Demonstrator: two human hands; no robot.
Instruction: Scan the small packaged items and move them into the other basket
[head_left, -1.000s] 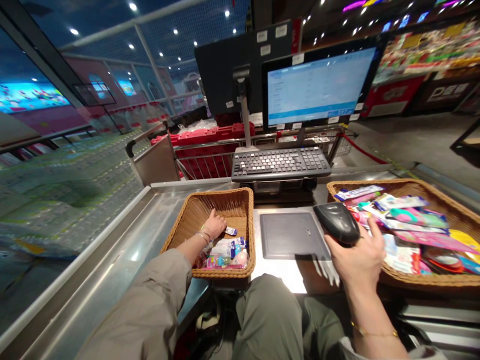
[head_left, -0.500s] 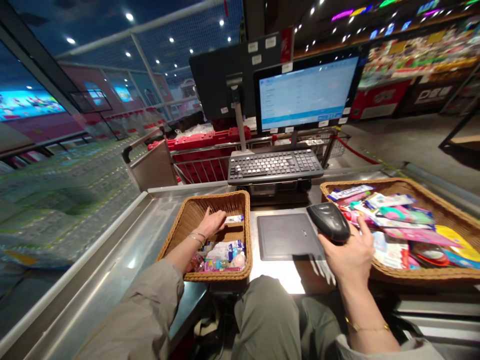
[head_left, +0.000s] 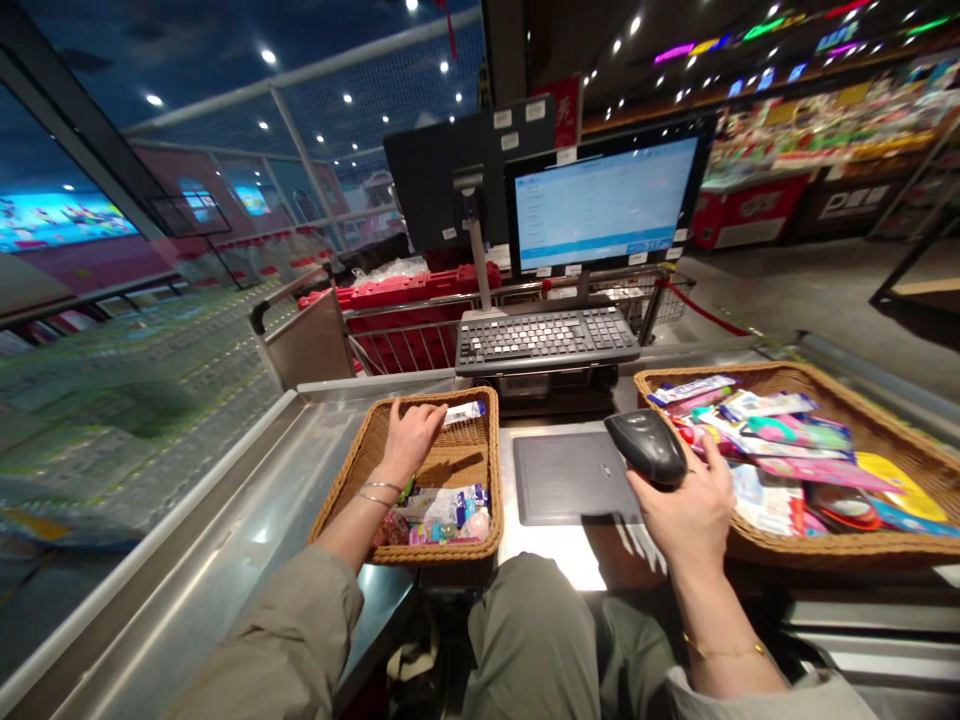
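Note:
My left hand (head_left: 409, 438) is over the far part of the left wicker basket (head_left: 496, 470). Its fingers pinch one end of a small white-and-blue packet (head_left: 463, 412). Below it, several packets of the same look (head_left: 452, 502) and some colourful small items lie at the near end of that basket. My right hand (head_left: 691, 508) is wrapped round a black barcode scanner (head_left: 646, 447), whose head points left above the grey pad (head_left: 562, 480). Just right of this hand is the right wicker basket (head_left: 847, 545), full of colourful packaged goods (head_left: 799, 430).
A keyboard (head_left: 547, 338) stands behind the pad, with a lit monitor (head_left: 607, 200) above it and a second screen's dark back (head_left: 442, 185) to its left. The metal counter (head_left: 247, 530) runs along the left. Behind it stands a cart (head_left: 405, 335) with red crates.
My left hand has risen and moved toward the basket's far edge with the packet. The right hand still holds the scanner in nearly the same place.

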